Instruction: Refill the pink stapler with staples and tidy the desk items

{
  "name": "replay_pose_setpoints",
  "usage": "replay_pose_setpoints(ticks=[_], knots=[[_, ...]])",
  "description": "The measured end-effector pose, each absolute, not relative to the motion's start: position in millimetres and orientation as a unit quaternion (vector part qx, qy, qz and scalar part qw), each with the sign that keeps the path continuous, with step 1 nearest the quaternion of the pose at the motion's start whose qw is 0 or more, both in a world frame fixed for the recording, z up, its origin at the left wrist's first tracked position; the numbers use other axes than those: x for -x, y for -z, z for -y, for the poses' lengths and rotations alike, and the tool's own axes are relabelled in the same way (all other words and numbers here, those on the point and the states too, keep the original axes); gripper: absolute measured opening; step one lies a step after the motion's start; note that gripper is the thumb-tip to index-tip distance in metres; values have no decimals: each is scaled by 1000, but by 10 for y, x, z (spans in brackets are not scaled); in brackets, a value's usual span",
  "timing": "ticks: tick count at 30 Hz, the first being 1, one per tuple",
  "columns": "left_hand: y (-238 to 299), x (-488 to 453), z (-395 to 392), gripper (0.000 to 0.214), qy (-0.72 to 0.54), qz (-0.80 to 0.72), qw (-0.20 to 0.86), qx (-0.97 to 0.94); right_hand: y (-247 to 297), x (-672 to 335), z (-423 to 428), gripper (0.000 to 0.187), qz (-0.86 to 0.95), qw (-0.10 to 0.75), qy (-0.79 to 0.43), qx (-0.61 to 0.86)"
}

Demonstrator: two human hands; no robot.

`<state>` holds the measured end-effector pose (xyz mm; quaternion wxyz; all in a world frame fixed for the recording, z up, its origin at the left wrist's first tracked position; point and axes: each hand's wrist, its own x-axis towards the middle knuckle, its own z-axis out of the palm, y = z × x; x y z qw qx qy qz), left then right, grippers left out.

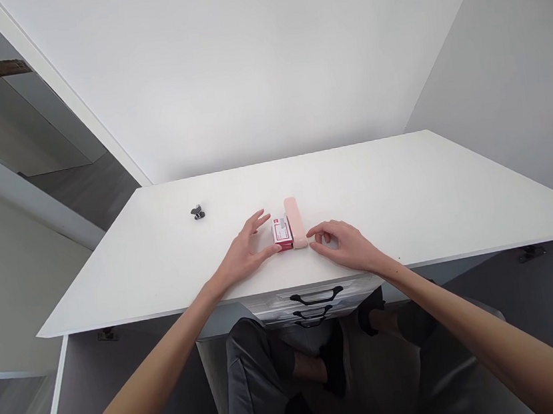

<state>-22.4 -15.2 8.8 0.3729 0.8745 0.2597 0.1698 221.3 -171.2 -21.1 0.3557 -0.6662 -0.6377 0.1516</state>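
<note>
A small red-and-white box [282, 232] lies on the white desk, close against the left side of a pink stapler [295, 223]. My left hand [247, 249] is open at the box's left side, fingers spread. Its thumb tip touches or nearly touches the near left corner of the box, and the fingers reach toward the far left corner. To the right of the stapler, my right hand [340, 242] rests low over the desk with loosely curled fingers. Its thumb and index finger are apart with nothing between them, and the fingertips are close to the stapler's near end.
A small dark object [197, 212], perhaps binder clips, lies on the desk [385, 187] at the back left. Drawers with black handles [316, 296] sit under the front edge, above my legs. A white wall [259, 68] rises behind the desk.
</note>
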Motion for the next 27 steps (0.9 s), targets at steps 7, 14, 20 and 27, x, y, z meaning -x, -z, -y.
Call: replay_pose_setpoints(ticks=[7,14,20,27], knots=[[-136,300,128,92,-167,-258,373,-876,187,-2203,1728,23,632,356,-163,668],[-112,246,151,89,-172,-269,367,-874,181,-2195,1738,23,633,353,-161,669],[-96,226,148,89,-165,-270,366,-875,157,-2173,1746,23,627,351,-168,675],[-87,215,132,92,-166,-266,368,-875,151,-2174,1752,24,627,353,-168,674]])
